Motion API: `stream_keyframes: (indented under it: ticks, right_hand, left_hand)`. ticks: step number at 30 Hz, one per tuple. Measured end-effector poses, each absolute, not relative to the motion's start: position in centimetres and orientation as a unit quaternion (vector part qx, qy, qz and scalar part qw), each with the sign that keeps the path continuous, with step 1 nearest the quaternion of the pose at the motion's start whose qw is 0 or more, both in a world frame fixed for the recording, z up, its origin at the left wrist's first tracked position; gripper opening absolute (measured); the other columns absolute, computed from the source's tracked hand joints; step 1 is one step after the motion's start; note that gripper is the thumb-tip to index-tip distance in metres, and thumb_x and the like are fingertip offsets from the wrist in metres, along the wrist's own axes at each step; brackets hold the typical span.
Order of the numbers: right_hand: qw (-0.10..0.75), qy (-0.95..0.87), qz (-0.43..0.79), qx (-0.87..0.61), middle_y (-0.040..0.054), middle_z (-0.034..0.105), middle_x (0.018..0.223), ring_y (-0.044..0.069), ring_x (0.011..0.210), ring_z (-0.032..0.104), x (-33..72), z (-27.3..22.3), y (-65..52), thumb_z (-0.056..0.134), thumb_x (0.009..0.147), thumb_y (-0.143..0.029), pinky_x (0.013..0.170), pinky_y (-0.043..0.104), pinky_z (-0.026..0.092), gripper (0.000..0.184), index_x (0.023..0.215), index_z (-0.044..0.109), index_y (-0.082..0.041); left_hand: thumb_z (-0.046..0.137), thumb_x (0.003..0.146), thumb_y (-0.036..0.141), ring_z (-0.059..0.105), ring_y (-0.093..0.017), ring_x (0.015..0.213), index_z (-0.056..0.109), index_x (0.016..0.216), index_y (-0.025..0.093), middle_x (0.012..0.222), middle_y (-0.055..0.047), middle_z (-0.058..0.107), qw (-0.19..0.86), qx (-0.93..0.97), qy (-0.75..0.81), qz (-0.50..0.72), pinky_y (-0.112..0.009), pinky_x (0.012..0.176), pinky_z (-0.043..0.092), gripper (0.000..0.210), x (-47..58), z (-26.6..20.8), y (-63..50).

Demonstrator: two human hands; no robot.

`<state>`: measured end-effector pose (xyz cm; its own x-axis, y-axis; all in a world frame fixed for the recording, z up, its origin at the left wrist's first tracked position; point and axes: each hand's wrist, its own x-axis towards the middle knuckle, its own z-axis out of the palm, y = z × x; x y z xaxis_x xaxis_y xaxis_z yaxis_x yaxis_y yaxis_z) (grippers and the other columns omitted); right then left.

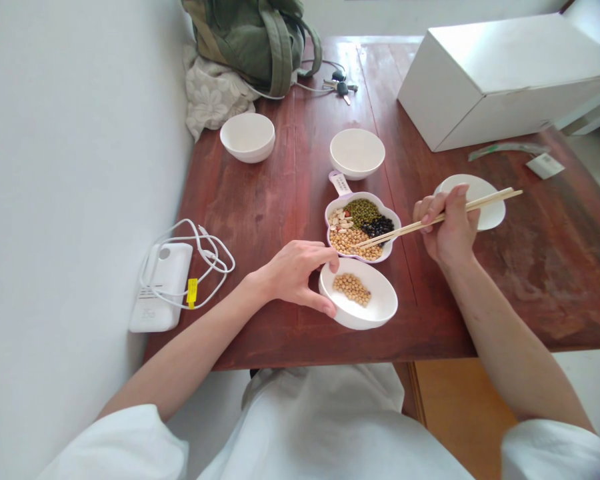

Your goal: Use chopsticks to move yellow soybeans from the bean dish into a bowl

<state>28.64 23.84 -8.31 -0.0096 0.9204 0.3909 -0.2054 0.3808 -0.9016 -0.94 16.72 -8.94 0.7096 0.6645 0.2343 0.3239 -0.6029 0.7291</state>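
My right hand (450,223) is closed around a pair of wooden chopsticks (410,228), whose tips reach into the soybeans (349,241) in a flower-shaped dish (393,251). That dish also bears green mung beans (364,212), black beans (380,226) and peanuts (339,220), each in its own area. Whether the tips pinch a bean is too small to tell. Directly in front of the dish stands a white bowl (380,313) with a small heap of soybeans (352,289) inside. My left hand (305,270) grips this bowl's left rim between thumb and fingers.
Further white bowls stand behind at left (248,157), at middle (357,171) and beside my right hand (495,217). A power bank (153,313) with a coiled cable lies left. Keys (341,87), a green bag (245,40) and a large white box (445,93) sit farther back.
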Motion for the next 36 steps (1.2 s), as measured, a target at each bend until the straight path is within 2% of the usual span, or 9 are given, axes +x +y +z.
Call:
stream_keyframes:
  ticks: [6, 10, 13, 17, 22, 27, 31, 36]
  right_hand:
    - [0.612, -0.570, 0.449, -0.316, 0.0015, 0.049, 0.045, 0.012, 0.039, 0.037, 28.5, -8.7, 23.8, 0.063, 0.101, -0.063, 0.041, 0.032, 0.022, 0.065, 0.051, 0.059, -0.021]
    - [0.593, -0.586, 0.453, -0.316, 0.0014, 0.045, 0.042, 0.013, 0.040, 0.038, 28.4, -8.8, 23.6, 0.059, 0.104, -0.059, 0.044, 0.033, 0.025, 0.065, 0.051, 0.061, -0.022]
    - [0.582, -0.578, 0.469, -0.326, 0.0011, 0.042, 0.042, 0.014, 0.040, 0.036, 28.2, -8.5, 23.4, 0.060, 0.102, -0.064, 0.045, 0.034, 0.026, 0.066, 0.050, 0.061, -0.024]
    - [0.582, -0.551, 0.502, -0.324, -0.0006, 0.036, 0.040, 0.014, 0.038, 0.031, 28.2, -7.8, 23.4, 0.061, 0.097, -0.074, 0.044, 0.036, 0.021, 0.067, 0.050, 0.057, -0.026]
    - [0.581, -0.535, 0.532, -0.306, -0.0011, 0.032, 0.040, 0.013, 0.037, 0.027, 28.5, -7.6, 23.6, 0.060, 0.098, -0.072, 0.044, 0.037, 0.015, 0.067, 0.051, 0.055, -0.025]
    - [0.602, -0.537, 0.492, -0.328, 0.0008, 0.035, 0.043, 0.014, 0.041, 0.031, 28.5, -8.0, 23.5, 0.059, 0.101, -0.067, 0.046, 0.039, 0.018, 0.065, 0.052, 0.057, -0.025]
    - [0.613, -0.553, 0.448, -0.342, 0.0024, 0.043, 0.046, 0.014, 0.042, 0.034, 28.5, -8.3, 23.5, 0.061, 0.100, -0.068, 0.046, 0.038, 0.019, 0.065, 0.051, 0.058, -0.024]
    - [0.585, -0.585, 0.441, -0.347, 0.0021, 0.045, 0.045, 0.016, 0.042, 0.039, 28.4, -8.7, 23.3, 0.061, 0.098, -0.069, 0.046, 0.036, 0.023, 0.064, 0.052, 0.062, -0.025]
  left_hand:
    - [0.064, 0.071, 0.095, 0.060, -0.019, 0.070, 0.064, 0.094, 0.019, 0.081, -0.003, 0.068, 0.340, 0.860, 0.288, 0.248, -0.031, 0.070, 0.041, 0.079, -0.9, -8.9, 16.7]
    - [0.062, 0.071, 0.097, 0.061, -0.020, 0.071, 0.064, 0.094, 0.019, 0.081, -0.004, 0.068, 0.343, 0.860, 0.294, 0.240, -0.031, 0.070, 0.042, 0.080, -0.9, -8.9, 16.8]
    - [0.062, 0.070, 0.097, 0.061, -0.020, 0.071, 0.064, 0.093, 0.020, 0.080, -0.004, 0.068, 0.344, 0.859, 0.294, 0.239, -0.031, 0.070, 0.042, 0.081, -0.9, -8.9, 16.8]
    - [0.064, 0.070, 0.096, 0.060, -0.020, 0.070, 0.064, 0.093, 0.020, 0.081, -0.004, 0.067, 0.344, 0.858, 0.292, 0.244, -0.031, 0.069, 0.042, 0.079, -0.9, -9.0, 16.8]
    - [0.066, 0.072, 0.093, 0.060, -0.019, 0.071, 0.064, 0.093, 0.019, 0.081, -0.003, 0.067, 0.346, 0.858, 0.285, 0.252, -0.031, 0.070, 0.041, 0.077, -0.9, -9.0, 16.7]
    - [0.066, 0.070, 0.095, 0.060, -0.019, 0.071, 0.064, 0.094, 0.019, 0.082, -0.004, 0.068, 0.348, 0.857, 0.285, 0.251, -0.031, 0.070, 0.041, 0.080, -0.9, -9.0, 16.8]
    - [0.064, 0.068, 0.097, 0.060, -0.019, 0.070, 0.064, 0.094, 0.019, 0.081, -0.003, 0.068, 0.347, 0.858, 0.287, 0.248, -0.031, 0.070, 0.041, 0.082, -0.9, -9.0, 16.8]
    - [0.065, 0.068, 0.097, 0.061, -0.019, 0.071, 0.064, 0.094, 0.019, 0.081, -0.003, 0.068, 0.348, 0.857, 0.287, 0.248, -0.031, 0.070, 0.041, 0.081, -0.9, -9.0, 16.8]
